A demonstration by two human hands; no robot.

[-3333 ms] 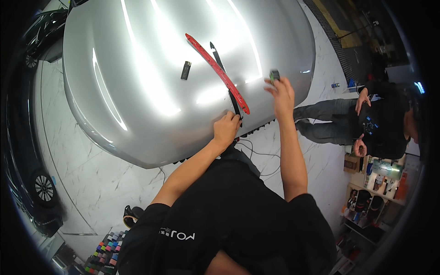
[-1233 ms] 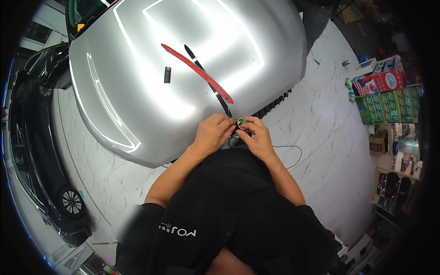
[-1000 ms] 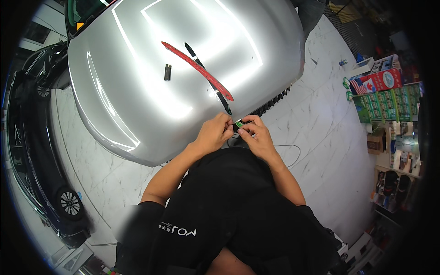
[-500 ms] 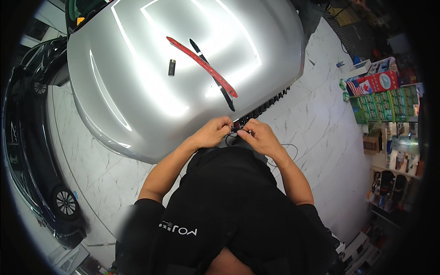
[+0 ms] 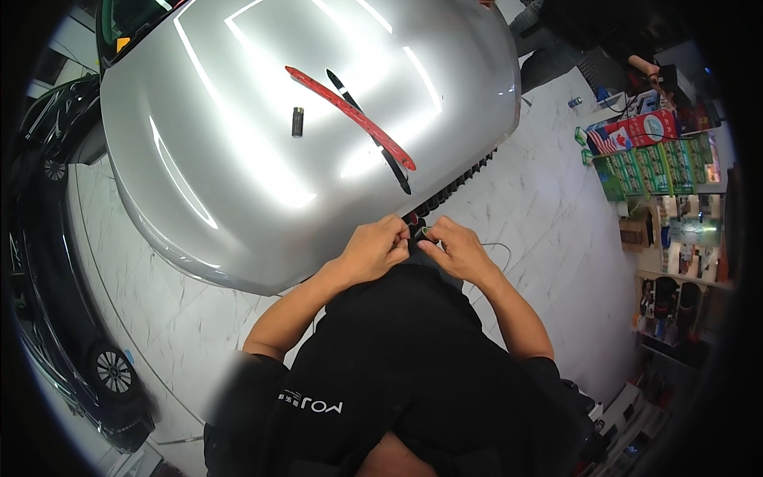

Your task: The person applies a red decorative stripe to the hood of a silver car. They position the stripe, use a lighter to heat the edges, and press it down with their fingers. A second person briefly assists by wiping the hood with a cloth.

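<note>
In front of my body, at the front edge of a silver car hood (image 5: 238, 159), both hands work close together. My left hand (image 5: 375, 250) is closed, its fingertips pinching something small that its own fingers hide. My right hand (image 5: 457, 248) pinches a black cable (image 5: 426, 234) between thumb and forefinger, and a loop of thin cable hangs to its right. Just beyond the fingertips lies a dark piece with a red part. On the hood a long curved red strip (image 5: 354, 115) crosses over a black strip (image 5: 393, 171). A small dark cylinder (image 5: 297, 123) sits to their left.
A black car (image 5: 60, 262) stands at the left on the marbled floor (image 5: 548, 278). Shelves with goods (image 5: 691, 230) and a red box (image 5: 644, 131) line the right side. Another person's dark-clothed legs (image 5: 548, 56) show beyond the hood.
My hands have shifted slightly down in the picture, still close together. The view has moved a little. Another person has come into view at the upper right.
</note>
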